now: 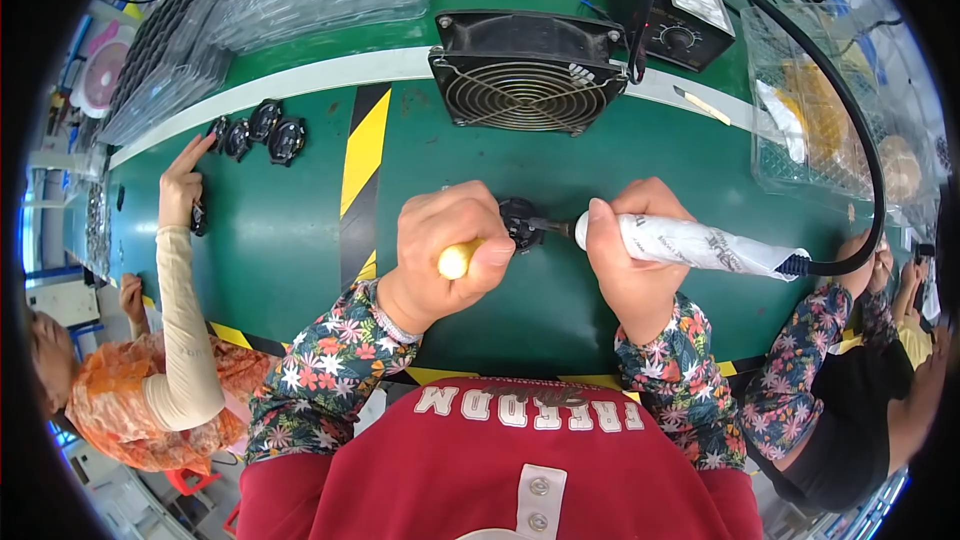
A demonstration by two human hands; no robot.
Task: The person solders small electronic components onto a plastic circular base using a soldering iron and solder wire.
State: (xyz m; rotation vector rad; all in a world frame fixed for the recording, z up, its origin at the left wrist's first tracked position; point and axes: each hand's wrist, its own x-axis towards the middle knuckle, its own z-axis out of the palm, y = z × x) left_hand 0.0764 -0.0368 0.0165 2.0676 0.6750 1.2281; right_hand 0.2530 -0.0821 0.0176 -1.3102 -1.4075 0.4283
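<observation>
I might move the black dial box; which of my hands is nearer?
Right. The right hand, around a white-wrapped tool, is on the near side of the black box; the left hand, around a yellow handle, is farther left.

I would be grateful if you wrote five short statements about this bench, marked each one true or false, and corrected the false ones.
1. The black part lies between the left hand and the right hand. True.
2. The right hand holds the white-wrapped tool. True.
3. The left hand is empty. False: the left hand is closed around a yellow handle.
4. A black cable runs from the rear end of the white-wrapped tool. True.
5. The fan stands nearer the person than the black part does. False: the fan stands farther away, beyond the black part.
</observation>
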